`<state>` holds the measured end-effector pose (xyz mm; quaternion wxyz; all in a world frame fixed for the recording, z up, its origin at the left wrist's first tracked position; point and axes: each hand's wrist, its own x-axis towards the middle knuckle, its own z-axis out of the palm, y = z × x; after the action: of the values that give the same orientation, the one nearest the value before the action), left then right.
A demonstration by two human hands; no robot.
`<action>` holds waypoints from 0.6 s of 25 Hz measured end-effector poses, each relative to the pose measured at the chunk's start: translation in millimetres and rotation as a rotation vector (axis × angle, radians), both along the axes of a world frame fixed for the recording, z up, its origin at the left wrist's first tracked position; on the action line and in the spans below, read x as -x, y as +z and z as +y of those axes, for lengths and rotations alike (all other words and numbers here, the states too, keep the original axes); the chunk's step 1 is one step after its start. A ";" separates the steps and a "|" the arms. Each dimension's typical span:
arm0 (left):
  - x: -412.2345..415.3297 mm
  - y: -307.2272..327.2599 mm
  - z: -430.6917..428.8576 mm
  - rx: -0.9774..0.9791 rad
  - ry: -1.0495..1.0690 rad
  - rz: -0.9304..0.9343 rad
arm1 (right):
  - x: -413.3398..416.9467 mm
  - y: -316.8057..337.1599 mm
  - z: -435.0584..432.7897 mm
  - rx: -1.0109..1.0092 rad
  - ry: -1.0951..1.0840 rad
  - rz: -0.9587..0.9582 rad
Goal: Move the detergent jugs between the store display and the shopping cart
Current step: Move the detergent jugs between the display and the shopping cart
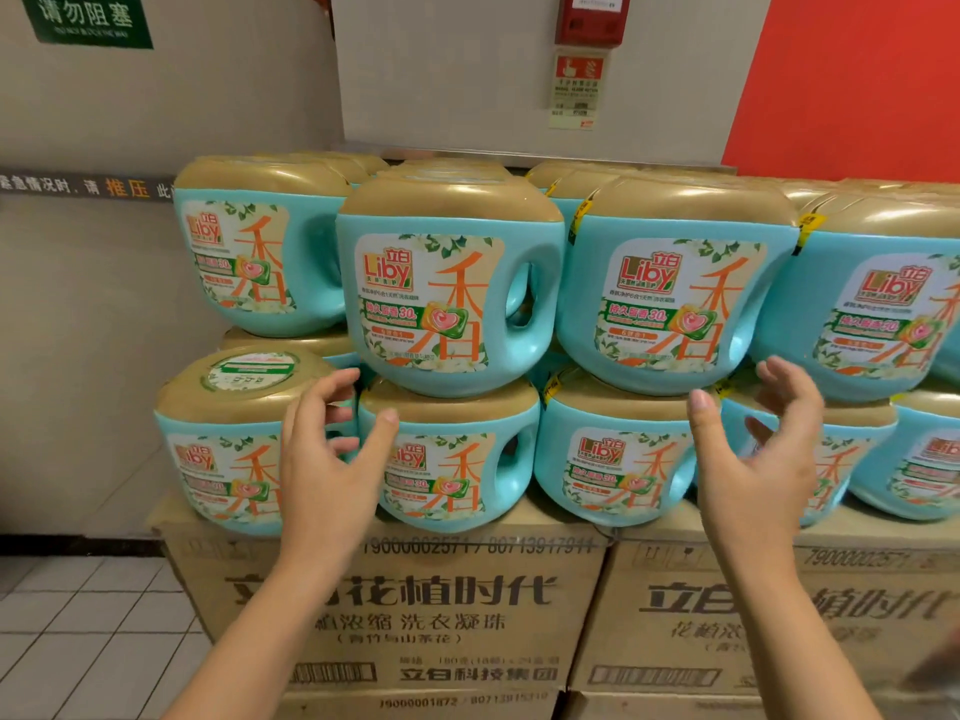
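Turquoise detergent jugs with gold lids and Liby labels are stacked two layers high on cardboard boxes. One upper jug (447, 288) stands front and centre, another upper jug (675, 298) to its right. Below them sit a lower jug (457, 459) and a second lower jug (613, 465). My left hand (327, 449) is raised with fingers spread, just below and left of the centre upper jug, holding nothing. My right hand (758, 449) is likewise open, below the right upper jug. The shopping cart is out of view.
Cardboard cartons (415, 615) carry the display. A grey wall (104, 304) and white tiled floor (93, 631) lie to the left. Behind the stack are a white pillar with a red alarm box (589, 18) and a red wall (857, 80).
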<state>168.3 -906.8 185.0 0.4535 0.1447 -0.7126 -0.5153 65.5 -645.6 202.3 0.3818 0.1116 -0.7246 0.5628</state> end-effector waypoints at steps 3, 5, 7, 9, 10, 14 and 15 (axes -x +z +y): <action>-28.3 -25.7 11.0 -0.065 -0.165 -0.027 | -27.8 -30.8 15.8 -0.015 0.068 -0.025; -48.6 -44.9 22.4 -0.120 -0.267 -0.116 | -55.3 -60.4 23.3 -0.043 0.123 -0.158; -68.7 -65.7 34.1 -0.159 -0.347 -0.220 | -90.9 -93.8 28.5 -0.047 0.168 -0.319; -88.9 -86.6 46.5 -0.188 -0.429 -0.328 | -131.3 -123.7 35.0 -0.045 0.203 -0.444; -100.5 -97.4 53.3 -0.200 -0.470 -0.392 | -153.9 -137.5 39.2 -0.058 0.212 -0.505; -150.5 -144.1 91.3 -0.237 -0.638 -0.644 | -243.3 -189.8 71.9 -0.006 0.156 -0.731; -162.1 -154.2 103.6 -0.245 -0.683 -0.703 | -264.6 -198.6 84.0 0.025 0.130 -0.772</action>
<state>330.4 -803.2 30.8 -0.0287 0.1203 -0.7631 -0.6343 330.1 -561.6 3.7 0.0460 -0.0672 -0.7993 0.5953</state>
